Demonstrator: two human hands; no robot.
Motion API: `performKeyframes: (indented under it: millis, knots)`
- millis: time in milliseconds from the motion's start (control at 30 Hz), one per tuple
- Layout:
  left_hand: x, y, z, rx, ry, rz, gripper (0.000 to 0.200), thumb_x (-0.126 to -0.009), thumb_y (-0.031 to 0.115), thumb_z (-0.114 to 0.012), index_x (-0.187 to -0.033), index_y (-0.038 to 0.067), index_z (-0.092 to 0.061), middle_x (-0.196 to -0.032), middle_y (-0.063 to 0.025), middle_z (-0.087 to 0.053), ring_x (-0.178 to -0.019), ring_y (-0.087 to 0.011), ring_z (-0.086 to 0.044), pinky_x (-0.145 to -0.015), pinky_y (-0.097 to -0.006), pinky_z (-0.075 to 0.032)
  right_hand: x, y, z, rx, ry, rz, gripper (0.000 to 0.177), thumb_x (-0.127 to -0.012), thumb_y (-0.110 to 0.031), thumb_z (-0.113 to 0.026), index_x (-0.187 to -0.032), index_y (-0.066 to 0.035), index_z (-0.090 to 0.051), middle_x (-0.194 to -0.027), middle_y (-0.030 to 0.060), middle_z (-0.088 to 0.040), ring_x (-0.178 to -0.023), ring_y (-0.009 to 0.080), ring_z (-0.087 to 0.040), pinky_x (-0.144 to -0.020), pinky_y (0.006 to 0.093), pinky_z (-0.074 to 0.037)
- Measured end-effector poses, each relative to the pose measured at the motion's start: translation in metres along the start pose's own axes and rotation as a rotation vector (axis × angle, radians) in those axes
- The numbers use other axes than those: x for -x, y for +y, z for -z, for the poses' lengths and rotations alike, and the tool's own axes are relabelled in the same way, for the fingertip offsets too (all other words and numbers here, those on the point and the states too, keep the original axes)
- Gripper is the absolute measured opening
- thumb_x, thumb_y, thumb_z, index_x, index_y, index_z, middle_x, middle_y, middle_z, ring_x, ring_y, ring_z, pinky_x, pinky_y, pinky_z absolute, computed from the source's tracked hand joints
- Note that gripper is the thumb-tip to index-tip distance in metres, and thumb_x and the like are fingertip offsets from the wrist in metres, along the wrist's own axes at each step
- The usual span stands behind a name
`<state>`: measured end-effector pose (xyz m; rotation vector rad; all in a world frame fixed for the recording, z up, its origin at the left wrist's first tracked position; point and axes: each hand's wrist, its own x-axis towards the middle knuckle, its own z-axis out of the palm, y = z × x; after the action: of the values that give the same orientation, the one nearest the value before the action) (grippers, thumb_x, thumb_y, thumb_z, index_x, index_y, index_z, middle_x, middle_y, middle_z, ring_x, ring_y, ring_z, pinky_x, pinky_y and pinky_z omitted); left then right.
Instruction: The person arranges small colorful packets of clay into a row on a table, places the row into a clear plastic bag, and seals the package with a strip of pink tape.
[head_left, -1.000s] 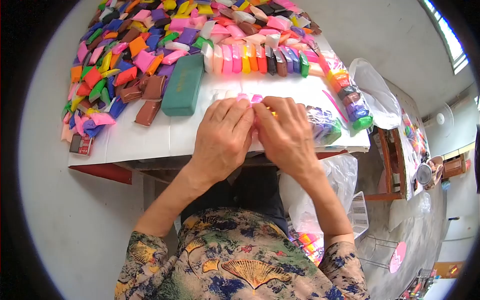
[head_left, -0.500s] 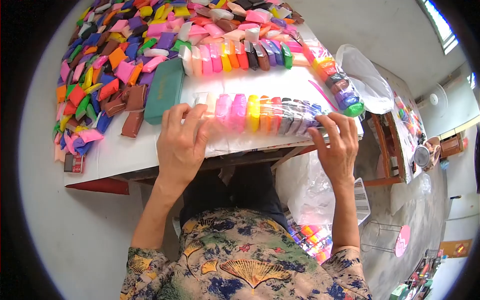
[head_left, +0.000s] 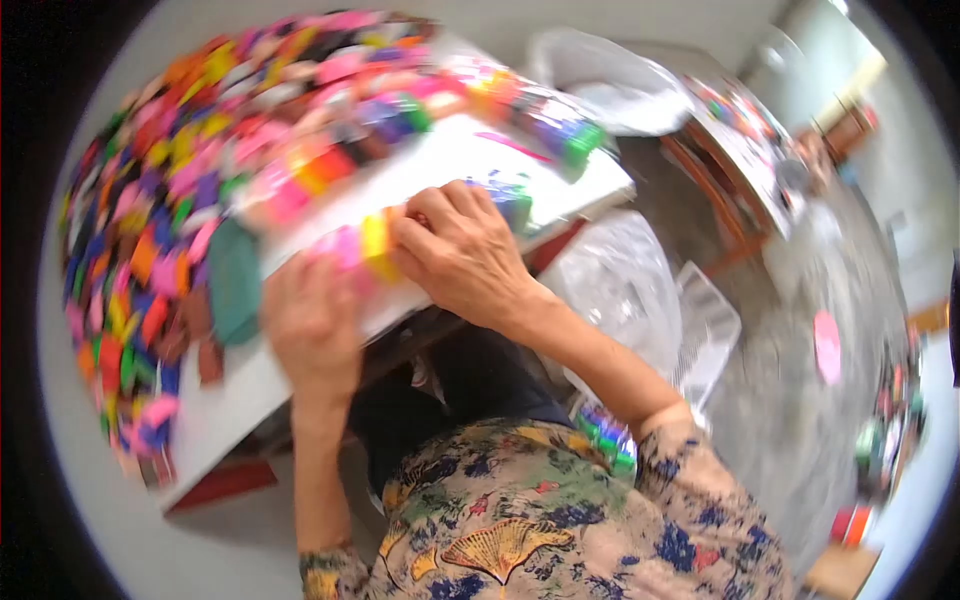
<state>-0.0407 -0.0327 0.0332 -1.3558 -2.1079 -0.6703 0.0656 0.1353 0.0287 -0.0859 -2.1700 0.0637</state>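
Observation:
A clear bag holding a row of coloured packets (head_left: 376, 245) lies along the table's front edge, pink and yellow at the left, blue and green at the right. My right hand (head_left: 462, 250) lies over the middle of this row with its fingers curled down on it, hiding the packets beneath. At the row's left end is my left hand (head_left: 315, 320), smeared by motion, so its fingers cannot be made out. Behind, a second row of packets (head_left: 320, 168) runs diagonally. Left of my left hand sits a green box (head_left: 234, 282).
Many loose coloured packets (head_left: 180, 180) are heaped over the left and back of the white table (head_left: 225, 405). Another bagged row (head_left: 550, 120) lies near the right corner. Plastic bags (head_left: 625, 290), a white basket (head_left: 708, 325) and a second table (head_left: 735, 170) stand at the right.
The view has turned, tilting the table. My right hand has moved from the row's right end to its middle, and its fingers have curled. My left hand has become blurred.

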Motion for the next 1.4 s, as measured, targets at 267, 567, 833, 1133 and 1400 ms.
performKeyframes:
  millis: [267, 567, 833, 1133, 1400]
  knots:
    - [0.017, -0.025, 0.008, -0.124, 0.094, -0.036, 0.032, -0.099, 0.012, -0.052, -0.128, 0.001, -0.061, -0.129, -0.0186, -0.059, -0.120, -0.0381, -0.053, -0.103, -0.0471, -0.040, 0.025, 0.036, 0.049, 0.510, 0.098, -0.237, 0.039, -0.080, -0.039, -0.071, -0.090, -0.001, -0.069, -0.091, 0.0142, -0.063, -0.095, 0.0305, -0.057, -0.084, 0.0463, -0.043]
    - [0.000, -0.022, -0.017, -0.039, 0.009, -0.142, 0.036, -0.101, 0.019, -0.050, -0.129, 0.000, -0.060, -0.129, -0.0155, -0.062, -0.119, -0.0367, -0.055, -0.103, -0.0452, -0.040, -0.009, -0.037, -0.045, 0.096, 0.215, -0.072, 0.022, -0.070, -0.025, -0.061, -0.071, -0.004, -0.067, -0.080, 0.0097, -0.061, -0.088, 0.0267, -0.056, -0.076, 0.0424, -0.044]
    - [0.005, -0.035, -0.014, -0.059, 0.039, -0.096, 0.040, -0.102, 0.030, -0.055, -0.124, -0.002, -0.063, -0.122, -0.0201, -0.064, -0.115, -0.0357, -0.058, -0.102, -0.0442, -0.043, 0.025, 0.033, 0.002, 0.357, 0.338, -0.290, 0.038, -0.076, -0.037, -0.067, -0.078, 0.001, -0.070, -0.083, 0.0115, -0.062, -0.089, 0.0297, -0.058, -0.082, 0.0447, -0.042]
    - [-0.004, -0.044, 0.003, -0.276, -0.105, -0.267, 0.056, -0.097, 0.040, -0.061, -0.136, 0.000, -0.054, -0.134, -0.0216, -0.057, -0.125, -0.0373, -0.052, -0.106, -0.0454, -0.039, 0.005, 0.023, 0.026, 0.360, -0.091, -0.172, 0.067, -0.079, -0.057, -0.068, -0.127, -0.010, -0.065, -0.131, 0.0167, -0.059, -0.128, 0.0389, -0.049, -0.101, 0.0719, -0.029]
    - [-0.041, -0.090, 0.011, 0.076, -0.570, -0.019, 0.066, -0.092, 0.028, -0.070, -0.148, 0.004, -0.044, -0.141, -0.0176, -0.051, -0.129, -0.0328, -0.049, -0.111, -0.0388, -0.035, -0.054, 0.018, -0.004, 0.147, -0.741, -0.191, 0.046, -0.092, -0.041, -0.058, -0.127, -0.012, -0.065, -0.132, 0.0153, -0.060, -0.122, 0.0364, -0.055, -0.098, 0.0772, -0.030]
